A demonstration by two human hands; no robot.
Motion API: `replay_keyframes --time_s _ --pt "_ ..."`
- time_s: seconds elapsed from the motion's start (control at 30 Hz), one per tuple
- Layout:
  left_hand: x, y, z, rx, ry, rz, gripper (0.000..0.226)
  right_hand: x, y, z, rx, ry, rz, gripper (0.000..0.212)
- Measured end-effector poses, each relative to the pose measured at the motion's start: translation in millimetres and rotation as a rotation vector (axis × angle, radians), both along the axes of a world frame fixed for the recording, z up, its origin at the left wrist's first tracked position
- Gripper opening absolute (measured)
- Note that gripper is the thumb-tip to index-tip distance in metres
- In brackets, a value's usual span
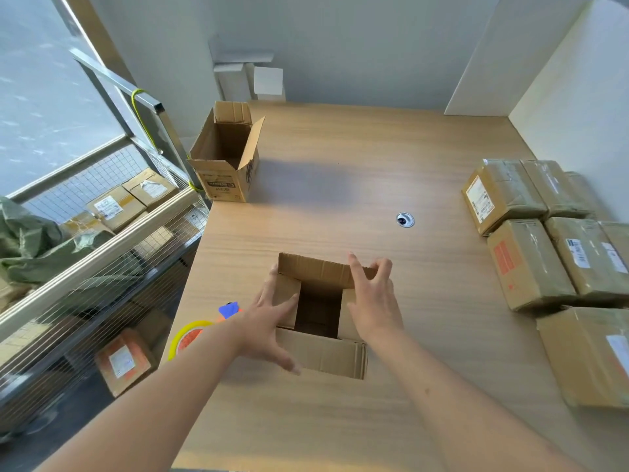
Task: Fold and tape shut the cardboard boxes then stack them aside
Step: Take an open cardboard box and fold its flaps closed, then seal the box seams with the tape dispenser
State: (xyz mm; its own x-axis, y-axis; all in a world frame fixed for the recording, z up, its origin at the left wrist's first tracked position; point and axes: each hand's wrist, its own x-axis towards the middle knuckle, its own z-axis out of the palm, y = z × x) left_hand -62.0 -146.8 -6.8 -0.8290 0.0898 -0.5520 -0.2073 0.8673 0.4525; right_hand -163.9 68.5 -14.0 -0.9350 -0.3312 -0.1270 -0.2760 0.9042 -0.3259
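Note:
An open cardboard box (323, 352) stands on the wooden table (340, 185) right in front of me, its dark inside showing between the flaps. My left hand (269, 321) lies with spread fingers on the left side flap. My right hand (374, 298) presses the right side flap with straight fingers; its fingertips reach the far flap. A tape dispenser (200, 330) with a yellow roll and a blue and orange body lies at the table's left edge, partly hidden by my left forearm. A second open box (226, 155) stands at the far left corner.
Several taped boxes (531, 264) with labels are stacked along the table's right side. A round cable grommet (405, 220) sits in the tabletop. Left of the table stands a wire cage cart (102, 253) with more parcels and a green bag. White walls close the back and right.

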Motion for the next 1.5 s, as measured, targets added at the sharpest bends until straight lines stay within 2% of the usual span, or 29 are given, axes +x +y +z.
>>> replay_keyframes --time_s 0.03,0.1,0.17,0.27,0.4,0.5,0.6,0.77,0.87,0.97,1.03,1.17,1.33,1.5 --pt "2.5 0.0 -2.8 -0.059 -0.006 -0.053 0.151 -0.3 0.1 -0.5 0.008 0.009 0.004 0.096" --pt "7.4 0.7 -7.3 -0.136 0.056 -0.101 0.152 0.1 0.9 -1.4 0.012 0.020 0.016 0.081" --pt "11.0 2.1 -7.8 -0.121 0.189 -0.066 0.128 2.6 2.1 -2.5 -0.007 -0.003 0.030 0.062" --pt "14.2 -0.2 -5.0 0.041 0.310 0.072 0.086 8.3 4.5 -5.0 -0.080 -0.099 0.015 0.043" --pt "17.2 -1.6 -8.4 0.094 0.377 0.221 0.064 19.5 2.0 -5.1 -0.149 -0.179 -0.031 0.056" --pt "20.9 3.3 -13.5 0.120 0.426 0.373 0.074 26.7 4.0 -1.4 -0.116 -0.257 -0.009 0.068" --pt "23.0 6.3 -18.5 0.063 0.459 0.495 0.083 34.3 5.4 1.5 -0.050 -0.267 0.064 0.068" --pt "26.0 6.8 -23.6 -0.007 0.391 0.487 0.077 55.1 -2.3 -13.4 0.073 -0.159 0.083 0.064" --pt "35.2 -2.0 -27.8 -0.037 0.360 0.496 0.056 67.5 -8.2 -31.6 0.088 -0.080 0.058 0.061" --pt "48.6 -18.1 -39.4 -0.172 0.291 0.527 0.045 71.0 -12.7 -46.8 0.038 -0.010 0.043 0.059" --pt "60.7 -30.5 -50.8 -0.276 0.227 0.540 0.048 71.5 -16.5 -56.1 0.030 0.024 0.045 0.059" --pt "83.6 -51.4 -75.5 -0.409 0.061 0.509 0.084 72.8 -23.7 -69.7 0.007 0.118 0.018 0.056" --pt "99.3 -65.2 -105.7 -0.340 0.134 0.521 0.110 73.8 -24.7 -75.9 0.000 0.159 0.009 0.061" --pt "105.0 -70.1 -110.9 -0.222 0.224 0.550 0.110 73.4 -23.3 -75.9 -0.017 0.153 0.010 0.062"
